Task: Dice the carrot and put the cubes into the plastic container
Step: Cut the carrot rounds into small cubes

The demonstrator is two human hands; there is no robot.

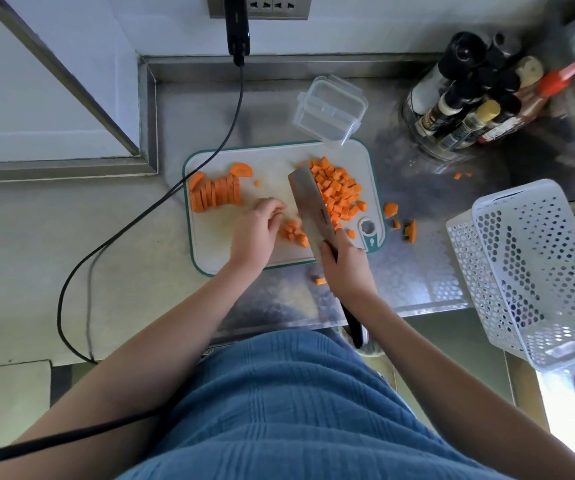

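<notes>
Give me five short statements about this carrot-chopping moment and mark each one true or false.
1. The right hand holds the knife. True.
2. The plastic container holds carrot cubes. False: it looks empty.
3. A row of carrot slices lies on the left of the cutting board. True.
4. All carrot pieces are on the board. False: several lie on the counter.
5. The left hand grips the white basket. False: it rests on the board.

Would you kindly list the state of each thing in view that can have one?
plastic container: open, empty, tilted.
carrot slices: uncut, stacked in a row.
carrot cubes: piled on the cutting board.
knife: blade on the board.
left hand: fingers curled beside a small heap of cubes.
right hand: grips the knife.
</notes>
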